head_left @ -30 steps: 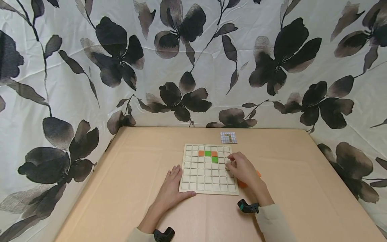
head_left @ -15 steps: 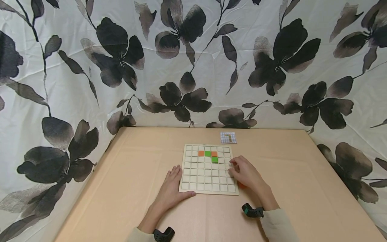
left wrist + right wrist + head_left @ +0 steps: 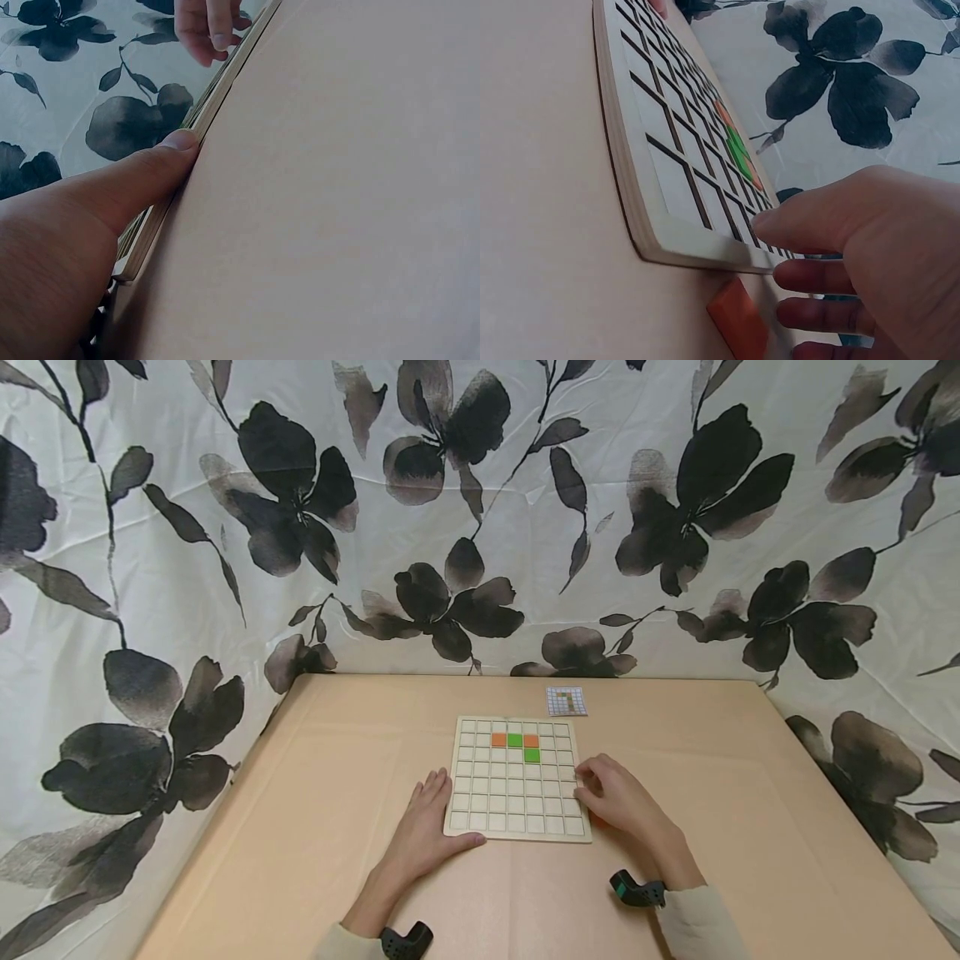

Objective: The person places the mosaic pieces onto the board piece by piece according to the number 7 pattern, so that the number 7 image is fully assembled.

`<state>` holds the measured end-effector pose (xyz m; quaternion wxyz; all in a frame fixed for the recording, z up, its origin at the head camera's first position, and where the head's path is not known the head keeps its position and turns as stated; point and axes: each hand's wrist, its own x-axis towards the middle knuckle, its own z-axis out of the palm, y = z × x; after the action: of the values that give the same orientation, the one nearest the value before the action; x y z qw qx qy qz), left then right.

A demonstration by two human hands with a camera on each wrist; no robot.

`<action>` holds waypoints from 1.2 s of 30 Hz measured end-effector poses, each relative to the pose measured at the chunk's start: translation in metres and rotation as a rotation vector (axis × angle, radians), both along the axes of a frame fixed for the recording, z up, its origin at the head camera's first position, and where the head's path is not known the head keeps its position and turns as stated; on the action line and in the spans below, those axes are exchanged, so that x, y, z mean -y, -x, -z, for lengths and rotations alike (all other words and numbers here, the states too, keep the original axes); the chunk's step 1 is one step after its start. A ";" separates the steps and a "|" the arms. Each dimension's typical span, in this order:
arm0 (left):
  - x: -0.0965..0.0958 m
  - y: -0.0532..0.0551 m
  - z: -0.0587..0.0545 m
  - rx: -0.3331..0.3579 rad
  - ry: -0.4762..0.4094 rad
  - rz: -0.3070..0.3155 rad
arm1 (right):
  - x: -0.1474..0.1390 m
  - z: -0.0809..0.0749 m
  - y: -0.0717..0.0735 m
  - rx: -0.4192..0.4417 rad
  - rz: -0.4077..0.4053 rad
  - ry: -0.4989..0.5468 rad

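Note:
A square pale wooden grid board lies on the table. Near its far side sit orange tiles and green tiles. My left hand rests at the board's near left corner, fingers extended along the left side. Its thumb touches the front edge. My right hand hovers at the right edge, fingers loosely bent, and no piece shows between them. In the right wrist view its thumb overlaps the board, and an orange piece lies on the table below, hidden by the hand in the head view.
A small card with a printed grid lies behind the board, near the far table edge. The light wooden table extends to both sides. Behind it hangs a white floral cloth.
My right hand has drawn back a little, rightward and toward me, from over the board to its right edge. The left hand and the tiles stay put.

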<state>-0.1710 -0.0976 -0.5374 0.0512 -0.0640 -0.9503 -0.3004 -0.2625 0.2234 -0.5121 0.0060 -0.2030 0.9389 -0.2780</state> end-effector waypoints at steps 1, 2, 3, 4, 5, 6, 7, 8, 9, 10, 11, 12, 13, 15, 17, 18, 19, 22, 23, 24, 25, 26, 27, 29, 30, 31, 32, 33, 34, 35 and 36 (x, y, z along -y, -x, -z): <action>0.000 0.000 0.000 0.001 0.001 0.000 | -0.001 0.000 -0.001 -0.001 -0.005 0.001; 0.000 0.000 0.000 0.002 0.002 0.001 | -0.002 0.000 -0.001 -0.003 -0.011 0.000; 0.000 0.000 0.000 0.004 0.002 0.001 | -0.003 0.000 -0.002 -0.004 -0.016 -0.001; 0.000 0.000 0.000 0.005 0.002 0.000 | -0.004 -0.001 -0.003 -0.004 -0.021 -0.007; 0.000 0.000 0.000 0.004 0.003 -0.001 | -0.005 -0.001 -0.004 -0.002 -0.025 -0.010; 0.000 0.000 0.000 0.004 0.002 -0.003 | -0.006 -0.002 -0.005 0.002 -0.032 -0.010; 0.000 0.000 0.000 0.004 0.001 -0.004 | -0.007 -0.003 -0.006 0.007 -0.036 -0.010; 0.000 0.000 -0.001 0.002 0.001 -0.004 | -0.008 -0.004 -0.006 0.012 -0.039 -0.014; 0.000 0.000 -0.001 0.000 0.001 -0.005 | -0.009 -0.005 -0.007 0.019 -0.041 -0.015; 0.001 0.000 -0.001 -0.003 0.003 -0.005 | -0.010 -0.005 -0.008 0.026 -0.042 -0.018; 0.001 0.000 -0.001 -0.005 0.004 -0.004 | -0.011 -0.006 -0.008 0.033 -0.045 -0.018; 0.001 0.000 -0.001 -0.004 0.004 -0.002 | -0.011 -0.007 -0.009 0.039 -0.047 -0.021; 0.001 0.000 -0.001 -0.005 0.004 -0.002 | -0.012 -0.007 -0.009 0.046 -0.047 -0.024; 0.001 0.000 0.000 -0.007 0.004 -0.002 | -0.014 -0.007 -0.011 0.055 -0.054 -0.030; 0.001 0.000 0.000 -0.004 0.002 -0.002 | -0.016 -0.007 -0.011 0.064 -0.063 -0.034; 0.001 -0.001 0.000 -0.003 0.001 -0.003 | -0.016 -0.007 -0.011 0.069 -0.064 -0.037; 0.001 0.000 0.000 -0.002 0.000 -0.004 | -0.017 -0.007 -0.012 0.072 -0.070 -0.040; 0.001 -0.001 0.001 0.004 0.004 -0.003 | -0.020 -0.006 -0.012 0.077 -0.087 -0.049; 0.001 -0.001 0.001 0.005 0.006 -0.003 | -0.021 -0.005 -0.012 0.077 -0.091 -0.051; 0.001 0.000 0.002 0.005 0.007 -0.002 | -0.022 -0.005 -0.012 0.073 -0.100 -0.055; 0.001 -0.001 0.002 0.005 0.008 -0.002 | -0.023 -0.005 -0.011 0.066 -0.116 -0.055; 0.001 -0.001 0.002 0.006 0.008 -0.003 | -0.023 -0.005 -0.012 0.065 -0.123 -0.057; 0.001 -0.001 0.002 0.006 0.008 -0.003 | -0.024 -0.004 -0.012 0.063 -0.131 -0.059; 0.001 -0.001 0.002 0.004 0.009 -0.004 | -0.025 -0.004 -0.012 0.074 -0.139 -0.057; 0.001 -0.001 0.002 0.004 0.009 -0.005 | -0.025 -0.004 -0.012 0.080 -0.144 -0.056; 0.001 -0.001 0.002 0.004 0.011 -0.005 | -0.025 -0.005 -0.012 0.092 -0.143 -0.053; 0.001 -0.001 0.002 0.004 0.013 -0.006 | -0.025 -0.005 -0.013 0.100 -0.145 -0.051; 0.001 -0.001 0.002 0.003 0.014 -0.006 | -0.025 -0.006 -0.013 0.110 -0.145 -0.046; 0.000 -0.001 0.002 0.002 0.015 -0.006 | -0.025 -0.006 -0.013 0.116 -0.145 -0.045; 0.000 -0.001 0.002 0.002 0.015 -0.006 | -0.026 -0.006 -0.013 0.121 -0.146 -0.045; 0.000 -0.001 0.002 0.002 0.015 -0.007 | -0.026 -0.007 -0.014 0.126 -0.146 -0.047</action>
<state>-0.1703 -0.0978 -0.5392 0.0506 -0.0610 -0.9528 -0.2931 -0.2488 0.2492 -0.5054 0.0900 -0.2529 0.9255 -0.2671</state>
